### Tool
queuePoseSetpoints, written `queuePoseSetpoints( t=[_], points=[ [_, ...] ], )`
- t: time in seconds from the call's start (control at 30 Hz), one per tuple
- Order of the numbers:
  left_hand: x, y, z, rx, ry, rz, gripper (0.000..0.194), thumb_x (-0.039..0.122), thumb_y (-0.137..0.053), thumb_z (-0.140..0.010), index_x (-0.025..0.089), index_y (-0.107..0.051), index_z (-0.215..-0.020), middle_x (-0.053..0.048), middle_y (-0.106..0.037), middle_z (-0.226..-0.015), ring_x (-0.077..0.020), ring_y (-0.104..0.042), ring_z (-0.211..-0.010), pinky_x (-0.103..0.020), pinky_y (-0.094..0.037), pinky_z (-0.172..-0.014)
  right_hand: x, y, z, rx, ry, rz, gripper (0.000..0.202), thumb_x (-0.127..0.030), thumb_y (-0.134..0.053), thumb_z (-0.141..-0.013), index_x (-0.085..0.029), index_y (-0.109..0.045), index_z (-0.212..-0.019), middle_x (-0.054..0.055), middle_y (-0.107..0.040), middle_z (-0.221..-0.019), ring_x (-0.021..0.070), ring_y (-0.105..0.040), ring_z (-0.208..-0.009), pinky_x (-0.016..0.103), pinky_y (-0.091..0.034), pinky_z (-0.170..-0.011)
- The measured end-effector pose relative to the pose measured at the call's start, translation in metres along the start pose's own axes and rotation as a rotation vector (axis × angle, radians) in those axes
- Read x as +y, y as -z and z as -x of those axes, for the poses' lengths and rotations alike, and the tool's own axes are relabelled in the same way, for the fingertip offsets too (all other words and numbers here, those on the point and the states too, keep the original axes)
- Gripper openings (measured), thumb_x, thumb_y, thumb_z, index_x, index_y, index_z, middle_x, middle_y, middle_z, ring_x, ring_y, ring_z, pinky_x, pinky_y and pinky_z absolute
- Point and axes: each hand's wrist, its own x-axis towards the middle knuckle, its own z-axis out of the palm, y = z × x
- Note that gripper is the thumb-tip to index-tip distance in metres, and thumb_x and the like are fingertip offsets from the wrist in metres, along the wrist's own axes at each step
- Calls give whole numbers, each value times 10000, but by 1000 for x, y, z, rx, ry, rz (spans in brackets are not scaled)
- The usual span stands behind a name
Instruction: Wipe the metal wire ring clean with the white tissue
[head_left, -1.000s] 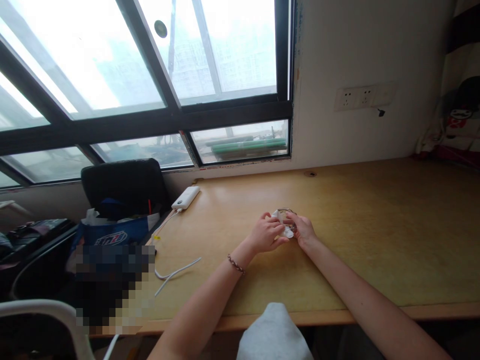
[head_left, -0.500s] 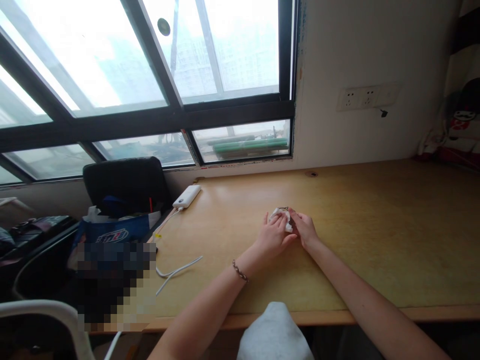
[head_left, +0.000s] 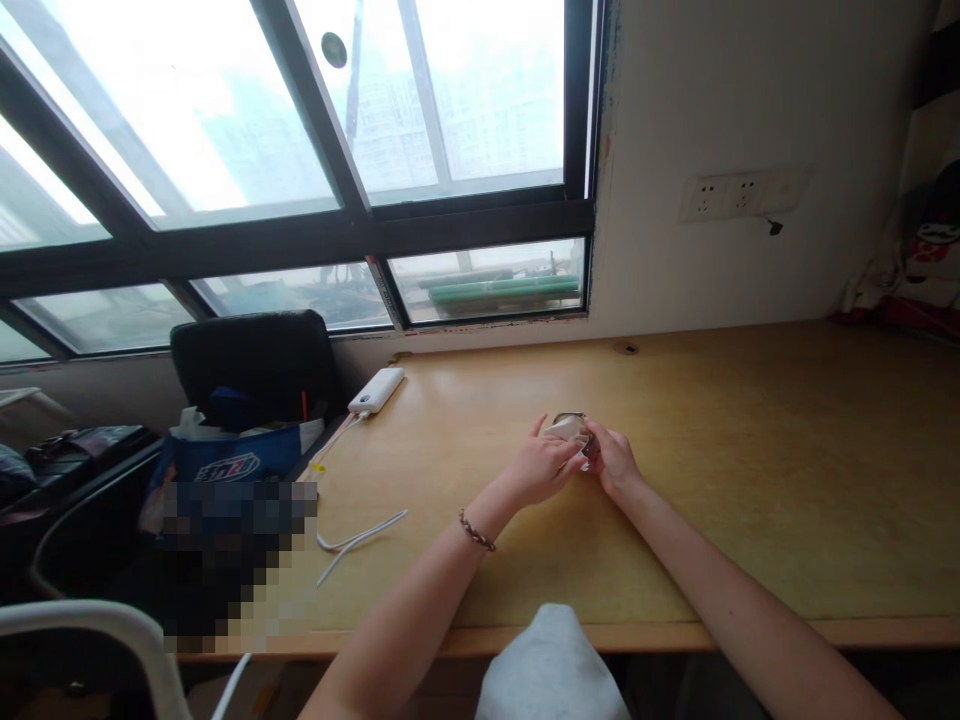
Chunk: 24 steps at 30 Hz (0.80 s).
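My right hand (head_left: pixel 618 462) is closed around the side of a small object with a dark, shiny rim (head_left: pixel 571 414). Its kind is hard to make out, since my fingers hide most of it. A crumpled white tissue (head_left: pixel 564 428) lies against the object, pressed there by the fingers of my left hand (head_left: pixel 538 466). Both hands are close together above the middle of the wooden desk (head_left: pixel 750 460). A braided bracelet (head_left: pixel 477 531) circles my left wrist.
At the desk's left edge lies a white power bank (head_left: pixel 376 391) with a white cable (head_left: pixel 360 533) trailing near it. Beyond that edge, a blue bag (head_left: pixel 232 455) rests on a black chair (head_left: pixel 251 365). A wall socket (head_left: pixel 724 195) is at the back right.
My left hand has shifted down across the object, its fingers now lower with the tissue. More of the dark rim shows at the top. My right hand keeps its hold.
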Motion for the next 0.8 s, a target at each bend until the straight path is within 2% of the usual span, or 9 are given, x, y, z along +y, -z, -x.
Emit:
queuePoseSetpoints(
  t=[0.13, 0.3, 0.43, 0.53, 0.63, 0.8],
  points=[
    [3, -5, 0, 36, 16, -191, 344, 412, -351, -821, 181, -571, -692, -38, -613, -651, -162, -577, -683, -462, -140, -1006, 2, -1, -1, 3, 16, 18, 320, -390, -645, -594, -116, -609, -756, 66, -651, -671, 165, -592, -557, 220, -430, -407],
    [9, -19, -1, 124, 104, -280, 411, 494, -387, -777, 134, -563, -868, -110, -615, -794, -223, -555, -847, -480, -171, -985, 0, -3, 0, 46, 65, -13, 284, -370, -662, -578, -117, -621, -702, 43, -637, -591, 148, -577, -514, 221, -432, -427],
    [9, -17, 0, 101, 109, -193, 395, 472, -396, -783, 143, -534, -954, -113, -603, -906, -220, -522, -949, -474, -118, -1011, -3, -2, 0, 60, 69, -15, 299, -377, -671, -566, -120, -620, -710, 38, -631, -580, 140, -559, -488, 220, -417, -413],
    [8, -11, 2, 45, 116, -56, 321, 407, -362, -819, 192, -521, -997, -74, -583, -1022, -184, -499, -1004, -458, -82, -1027, -4, 0, -1, 45, 88, 7, 341, -403, -668, -563, -116, -623, -741, 44, -637, -620, 142, -566, -516, 226, -426, -445],
    [9, -9, 4, 9, 124, 94, 331, 373, -326, -839, 219, -475, -1092, -57, -525, -1149, -170, -442, -1088, -440, -86, -1032, -4, 2, -1, 42, 123, 40, 355, -421, -659, -571, -122, -624, -760, 31, -632, -629, 130, -559, -529, 216, -415, -458],
    [5, -11, 5, -46, 119, 172, 356, 359, -309, -846, 216, -454, -1139, -67, -502, -1185, -176, -409, -1128, -433, -66, -1034, -1, 2, 0, -24, 125, 78, 313, -438, -631, -600, -149, -624, -720, -3, -611, -575, 111, -524, -483, 208, -381, -436]
  ],
)
